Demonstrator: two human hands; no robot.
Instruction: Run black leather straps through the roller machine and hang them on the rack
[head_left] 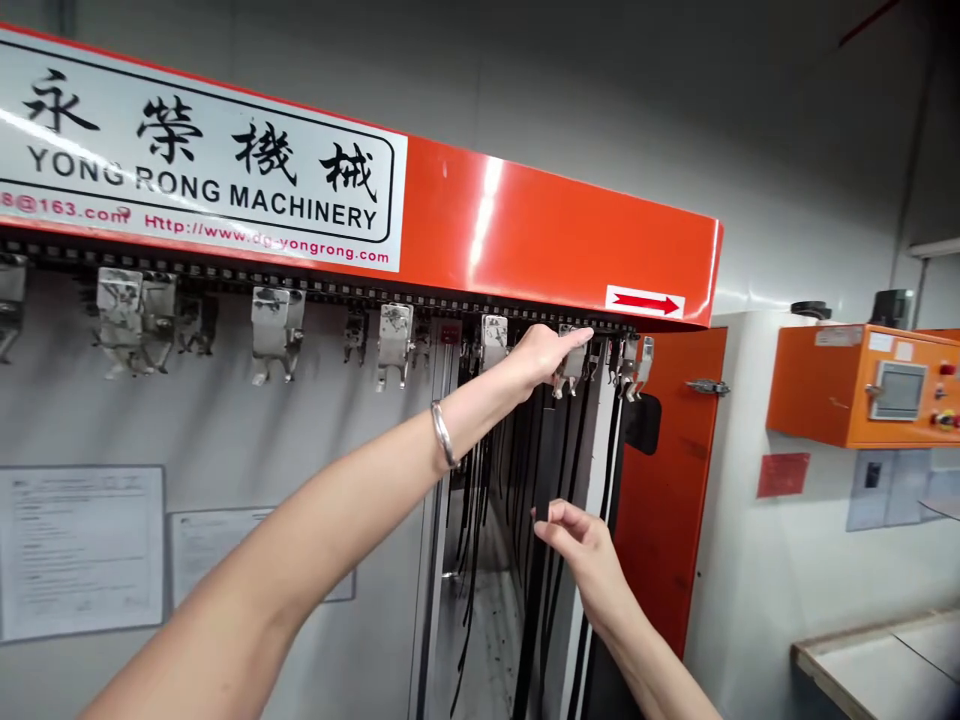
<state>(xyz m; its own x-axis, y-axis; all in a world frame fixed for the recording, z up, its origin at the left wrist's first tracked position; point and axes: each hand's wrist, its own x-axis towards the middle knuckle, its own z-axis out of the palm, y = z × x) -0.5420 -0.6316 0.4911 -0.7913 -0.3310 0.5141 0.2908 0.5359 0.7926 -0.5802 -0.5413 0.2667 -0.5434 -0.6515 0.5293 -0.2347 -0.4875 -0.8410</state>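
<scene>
My left hand (546, 355), with a silver bangle on the wrist, reaches up to a metal clip (571, 372) under the orange machine rail. Its thumb lies across the top of the clip, and its fingers are closed around the clip's left side, partly hidden. Lower down, my right hand (589, 550) pinches a long black strip (534, 610) between thumb and fingertips. The strip runs upward toward the clip and hangs down below the hand. I cannot tell whether its top end is inside the clip's jaws.
More metal clips (277, 330) hang in a row from the chain under the orange rail (555, 230). Black strips (472, 560) hang inside the opening. An orange door (675, 520) stands at the right, with an orange control box (855, 385) beyond it and a table (892, 660) below.
</scene>
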